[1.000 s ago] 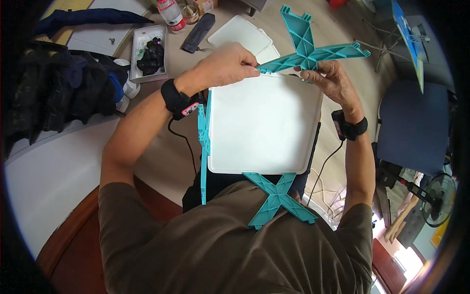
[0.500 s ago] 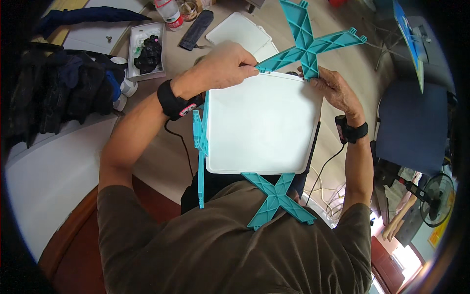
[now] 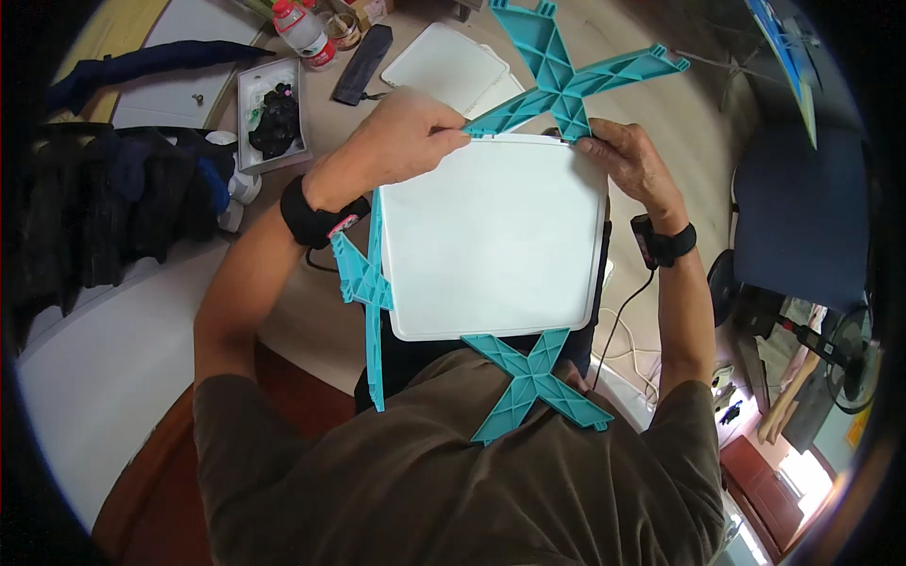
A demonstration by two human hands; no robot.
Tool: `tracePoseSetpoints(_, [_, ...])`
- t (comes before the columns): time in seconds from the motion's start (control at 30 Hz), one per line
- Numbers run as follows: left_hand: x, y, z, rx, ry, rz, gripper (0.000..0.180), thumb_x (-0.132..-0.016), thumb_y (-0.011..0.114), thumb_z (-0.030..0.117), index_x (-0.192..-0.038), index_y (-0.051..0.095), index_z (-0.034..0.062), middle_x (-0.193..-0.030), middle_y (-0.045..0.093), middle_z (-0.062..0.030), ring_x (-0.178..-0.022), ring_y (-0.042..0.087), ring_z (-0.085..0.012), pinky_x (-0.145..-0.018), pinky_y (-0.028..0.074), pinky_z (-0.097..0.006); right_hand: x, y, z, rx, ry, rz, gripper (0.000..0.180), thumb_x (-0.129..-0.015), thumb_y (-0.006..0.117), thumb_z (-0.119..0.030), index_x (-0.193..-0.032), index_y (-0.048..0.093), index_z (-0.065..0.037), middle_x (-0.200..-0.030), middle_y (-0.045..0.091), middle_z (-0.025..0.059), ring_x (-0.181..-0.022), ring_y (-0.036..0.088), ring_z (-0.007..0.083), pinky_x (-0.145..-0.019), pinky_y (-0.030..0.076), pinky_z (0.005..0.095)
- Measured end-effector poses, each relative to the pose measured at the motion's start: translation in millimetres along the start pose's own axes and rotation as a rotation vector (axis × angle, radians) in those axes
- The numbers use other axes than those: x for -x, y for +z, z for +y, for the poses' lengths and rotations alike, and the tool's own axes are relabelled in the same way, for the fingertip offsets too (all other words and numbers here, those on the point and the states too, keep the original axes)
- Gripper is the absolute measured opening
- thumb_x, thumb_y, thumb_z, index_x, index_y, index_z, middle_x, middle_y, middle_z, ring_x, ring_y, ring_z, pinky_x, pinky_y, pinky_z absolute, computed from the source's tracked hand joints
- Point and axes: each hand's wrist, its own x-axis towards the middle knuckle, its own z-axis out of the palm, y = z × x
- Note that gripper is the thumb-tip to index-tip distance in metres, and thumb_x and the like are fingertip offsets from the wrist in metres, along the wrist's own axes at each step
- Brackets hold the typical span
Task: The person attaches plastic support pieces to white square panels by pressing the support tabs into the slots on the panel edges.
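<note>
Pinching a teal X-shaped piece (image 3: 562, 87) with left hand (image 3: 389, 141) and right hand (image 3: 636, 164), red-labelled bottle (image 3: 306, 36) well apart.

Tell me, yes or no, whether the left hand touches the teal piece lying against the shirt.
No, the left hand is at the far teal piece, beyond the white panel.

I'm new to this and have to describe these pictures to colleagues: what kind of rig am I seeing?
There is no robot here, just a person's bare hands. A wide fisheye camera worn on the head looks down, so straight edges bend. In front of the torso lies a white panel. Teal X-shaped pieces line it: a far piece, a left piece and a near piece. The left hand pinches one arm of the far piece; the right hand has its grip on another. Each wrist wears a black strap with a small device.
</note>
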Motion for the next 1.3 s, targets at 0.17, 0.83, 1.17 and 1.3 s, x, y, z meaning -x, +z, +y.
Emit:
tracePoseSetpoints(0.17, [2.5,-0.8,-5.5,-0.006,-0.019,-0.037,0.02,-0.083,0.065,0.011,-0.077,0.059,-0.0072,-0.057,0.048,-0.0155,-0.051,0.041,-0.0147,-0.051,0.038,-0.033,-1.1,9.8,0.1,0.006,-0.001,0.072,0.015,-0.09,0.06,-0.007,-0.1,0.066,0.002,-0.075,0.062,0.0143,-0.066,0.052,0.0188,-0.067,0.046,0.0322])
tracePoseSetpoints(0.83, [-10.1,-22.2,-1.6,0.557,-0.377,-0.369,0.037,-0.087,0.071,0.029,-0.101,0.068,-0.0055,-0.082,0.067,-0.0056,-0.071,0.06,-0.0087,-0.063,0.048,-0.022,6.0,32.1,10.7,-0.027,-0.047,0.187,0.02,-0.09,0.057,0.004,-0.106,0.067,0.003,-0.103,0.07,0.0143,-0.091,0.065,0.0234,-0.085,0.053,0.0336])
tracePoseSetpoints(1.17, [-16.1,-6.7,-12.3,0.647,-0.537,-0.295,0.013,-0.084,0.072,0.012,-0.083,0.07,-0.0008,-0.075,0.065,-0.002,-0.069,0.056,-0.007,-0.063,0.046,-0.019,9.8,35.0,7.6,0.007,-0.193,0.263,0.03,-0.081,0.057,0.012,-0.108,0.067,0.003,-0.097,0.069,0.0188,-0.087,0.066,0.0315,-0.079,0.055,0.0367])
tracePoseSetpoints(1.3, [-16.1,-7.1,-14.7,0.642,-0.568,-0.292,0.016,-0.084,0.072,0.013,-0.078,0.069,-0.0004,-0.075,0.065,-0.0026,-0.069,0.057,-0.0073,-0.062,0.047,-0.02,5.1,30.8,6.1,0.032,-0.202,0.211,0.036,-0.076,0.057,0.014,-0.108,0.066,0.003,-0.097,0.068,0.0207,-0.089,0.066,0.0334,-0.081,0.054,0.0382])
